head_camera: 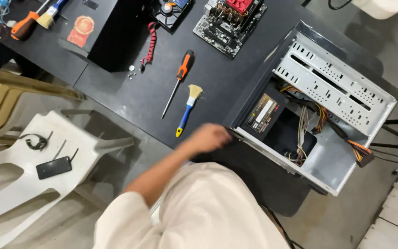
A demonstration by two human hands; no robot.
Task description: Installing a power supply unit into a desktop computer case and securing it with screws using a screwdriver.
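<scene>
My left hand (210,137) is blurred and rests at the near-left corner of an open computer case (332,177), its fingers curled over the case's edge. The case lies on its side on the black table (130,92). Inside it are a black power supply (263,113), a perforated metal drive cage (332,78) and bundles of coloured cables (321,115). An orange-handled screwdriver (178,80) and a small brush with a blue and yellow handle (189,108) lie just above the hand. My right hand is out of view.
A motherboard (229,20), a cooler fan (169,9), a red braided cable (151,44), loose screws (132,71) and a black box (111,32) sit farther back. Left of the table, a white plastic chair (33,189) holds a phone (54,167) and a black strap (35,142).
</scene>
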